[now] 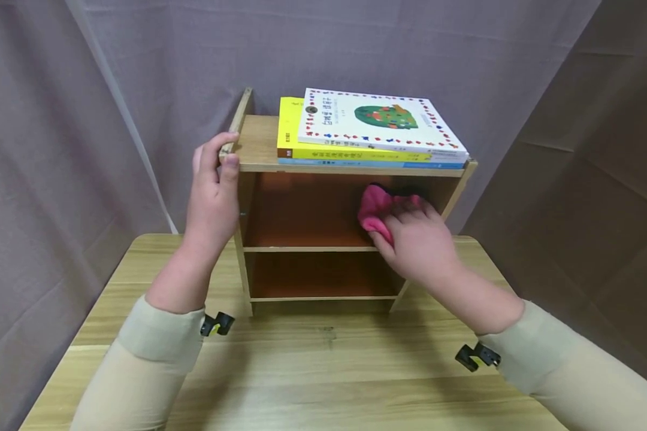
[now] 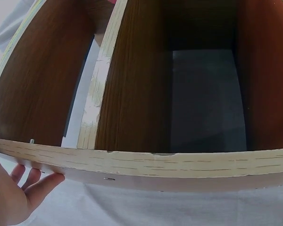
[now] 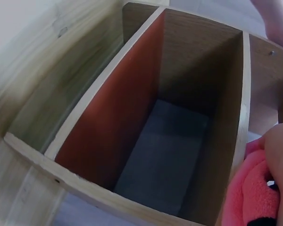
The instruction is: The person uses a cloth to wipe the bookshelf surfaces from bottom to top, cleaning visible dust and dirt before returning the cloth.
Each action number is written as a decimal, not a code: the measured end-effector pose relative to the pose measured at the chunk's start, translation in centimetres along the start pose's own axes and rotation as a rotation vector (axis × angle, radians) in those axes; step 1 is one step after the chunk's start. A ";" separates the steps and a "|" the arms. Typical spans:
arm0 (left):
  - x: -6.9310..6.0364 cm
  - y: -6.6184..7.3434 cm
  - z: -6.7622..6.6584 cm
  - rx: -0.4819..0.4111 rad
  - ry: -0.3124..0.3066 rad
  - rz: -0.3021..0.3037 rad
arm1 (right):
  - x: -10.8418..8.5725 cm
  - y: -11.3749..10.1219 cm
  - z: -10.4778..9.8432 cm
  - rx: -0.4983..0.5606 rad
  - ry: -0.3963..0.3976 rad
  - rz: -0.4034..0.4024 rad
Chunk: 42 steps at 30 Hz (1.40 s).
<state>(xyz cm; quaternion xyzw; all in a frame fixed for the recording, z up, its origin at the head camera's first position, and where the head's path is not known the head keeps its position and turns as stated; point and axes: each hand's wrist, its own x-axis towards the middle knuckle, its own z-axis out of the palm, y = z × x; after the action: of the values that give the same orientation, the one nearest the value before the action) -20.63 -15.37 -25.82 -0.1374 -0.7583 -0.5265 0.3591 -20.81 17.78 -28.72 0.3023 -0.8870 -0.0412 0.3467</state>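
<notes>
A small wooden shelf (image 1: pixel 296 248) stands on the table. My left hand (image 1: pixel 214 194) grips the top of its left side panel; in the left wrist view, fingertips (image 2: pixel 49 186) lie against the panel's outer face. Inside the upper compartment, near the right side, my right hand (image 1: pixel 417 239) holds a bunched pink cloth (image 1: pixel 374 206) with dark patches. The right wrist view shows the fluffy cloth (image 3: pixel 254 190) under that hand, by the middle board. Some of the right fingers are hidden inside the compartment.
A stack of books lies on the shelf top, a white picture book (image 1: pixel 377 120) over a yellow one (image 1: pixel 288 129) and a blue one (image 1: pixel 345 162). The wooden table (image 1: pixel 323 371) extends in front. Grey curtains (image 1: pixel 194 54) hang behind and at the sides.
</notes>
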 end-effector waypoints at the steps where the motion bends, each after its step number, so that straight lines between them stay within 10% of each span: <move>1: 0.0 0.0 0.0 0.000 -0.001 -0.003 | -0.1 -0.1 0.1 0.006 0.001 0.007; 26: -0.1 0.2 0.1 -0.007 0.006 -0.048 | -0.6 -2.6 2.1 0.094 -0.076 0.161; 42: -0.2 0.3 0.2 -0.004 0.015 -0.045 | 0.3 -4.5 2.5 0.051 -0.002 0.086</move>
<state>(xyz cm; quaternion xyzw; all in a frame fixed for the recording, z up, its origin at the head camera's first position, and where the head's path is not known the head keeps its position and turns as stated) -20.39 -14.99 -25.75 -0.1170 -0.7576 -0.5369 0.3523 -20.28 13.58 -31.75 0.2726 -0.9002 -0.0040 0.3395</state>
